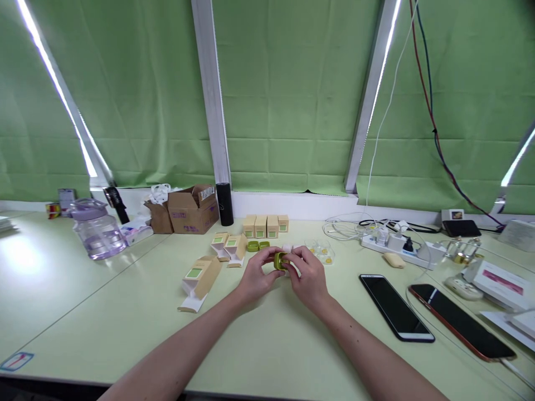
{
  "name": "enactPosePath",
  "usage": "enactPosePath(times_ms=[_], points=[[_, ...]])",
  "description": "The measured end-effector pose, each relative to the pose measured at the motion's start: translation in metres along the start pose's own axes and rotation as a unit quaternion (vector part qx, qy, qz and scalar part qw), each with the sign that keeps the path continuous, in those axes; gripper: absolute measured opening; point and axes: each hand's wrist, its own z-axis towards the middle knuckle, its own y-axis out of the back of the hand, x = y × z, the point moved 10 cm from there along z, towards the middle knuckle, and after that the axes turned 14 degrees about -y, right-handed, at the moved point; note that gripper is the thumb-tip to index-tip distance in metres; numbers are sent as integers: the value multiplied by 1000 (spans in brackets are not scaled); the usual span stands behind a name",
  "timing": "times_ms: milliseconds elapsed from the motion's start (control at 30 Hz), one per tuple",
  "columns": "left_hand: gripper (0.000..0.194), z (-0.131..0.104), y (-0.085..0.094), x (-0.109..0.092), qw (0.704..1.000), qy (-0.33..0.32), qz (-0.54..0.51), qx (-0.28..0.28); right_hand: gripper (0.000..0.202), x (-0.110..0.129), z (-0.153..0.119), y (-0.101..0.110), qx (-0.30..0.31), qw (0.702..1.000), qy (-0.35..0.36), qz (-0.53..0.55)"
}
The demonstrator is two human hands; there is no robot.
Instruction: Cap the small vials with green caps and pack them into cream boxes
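Observation:
Near the middle of the table, my left hand (258,274) grips a small green container (280,260) between thumb and fingers. The fingers of my right hand (308,277) are closed at the container's right side and opening. Two more green containers (253,245) sit just behind my left hand. To the left lie opened small cartons: a larger-looking one (203,274) in front and two (235,247) behind it. Behind my hands stands a row of several closed small boxes (261,226). A clear tray (321,252) with yellow spots lies behind my right hand.
At the left are a purple-lidded jug (98,231), a cardboard box (192,210) and a black cylinder (224,204). On the right lie a black phone (395,306), another phone (462,321), a power strip (401,250) with cables, and a white box (504,283).

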Motion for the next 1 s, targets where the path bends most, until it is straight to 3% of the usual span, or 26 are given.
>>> enactPosePath(times_ms=[1000], points=[[48,1,-1,-4,999,-30,21,26,21,2,0,-6,44,998,44,-3]])
